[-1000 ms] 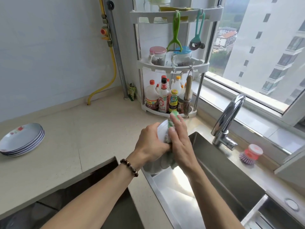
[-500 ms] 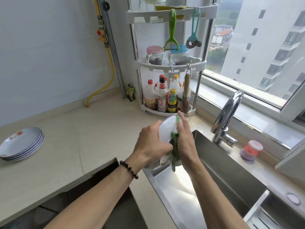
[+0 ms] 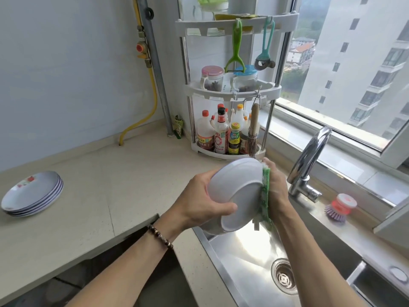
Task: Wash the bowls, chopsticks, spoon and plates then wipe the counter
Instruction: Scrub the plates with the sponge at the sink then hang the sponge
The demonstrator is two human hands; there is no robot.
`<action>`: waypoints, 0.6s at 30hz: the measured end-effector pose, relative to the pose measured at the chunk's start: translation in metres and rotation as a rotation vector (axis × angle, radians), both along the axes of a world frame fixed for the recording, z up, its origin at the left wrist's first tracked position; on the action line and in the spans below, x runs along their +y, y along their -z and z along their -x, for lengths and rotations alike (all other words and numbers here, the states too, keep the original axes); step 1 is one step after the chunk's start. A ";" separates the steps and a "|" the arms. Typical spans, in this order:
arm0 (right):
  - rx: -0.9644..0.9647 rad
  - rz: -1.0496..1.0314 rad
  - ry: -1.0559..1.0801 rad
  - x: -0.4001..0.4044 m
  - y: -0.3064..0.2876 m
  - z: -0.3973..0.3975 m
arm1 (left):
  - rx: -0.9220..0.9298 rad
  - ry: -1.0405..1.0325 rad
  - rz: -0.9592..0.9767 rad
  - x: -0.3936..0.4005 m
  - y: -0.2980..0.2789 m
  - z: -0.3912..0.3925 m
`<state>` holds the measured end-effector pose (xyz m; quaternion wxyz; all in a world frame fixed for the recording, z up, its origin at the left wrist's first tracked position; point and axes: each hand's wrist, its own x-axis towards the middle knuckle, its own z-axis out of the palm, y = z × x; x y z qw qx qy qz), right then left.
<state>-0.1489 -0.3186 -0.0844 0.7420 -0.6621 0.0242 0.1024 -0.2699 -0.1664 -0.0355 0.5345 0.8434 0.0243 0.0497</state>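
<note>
Over sink (image 3: 247,275): 2 hands (image 3: 199,202), 1 bowl (image 3: 234,196), 1 sponge (image 3: 265,191).

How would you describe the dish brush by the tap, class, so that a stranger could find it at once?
Start at the steel sink and follow its far edge to the chrome tap. Just right of the tap's base, on the ledge under the window, sits the dish brush. Its stubby red body and purple bristles set it apart; nothing else there is coloured.
</note>
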 end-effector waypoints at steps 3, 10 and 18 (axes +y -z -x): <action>-0.251 0.229 -0.074 0.004 -0.013 0.000 | 0.126 0.082 -0.183 -0.002 -0.010 -0.017; -0.646 0.377 -0.164 0.028 0.013 0.038 | 0.068 -0.065 -0.240 -0.014 0.008 -0.024; -0.592 0.279 -0.178 0.042 0.021 0.055 | -0.004 -0.172 -0.228 -0.012 0.016 -0.022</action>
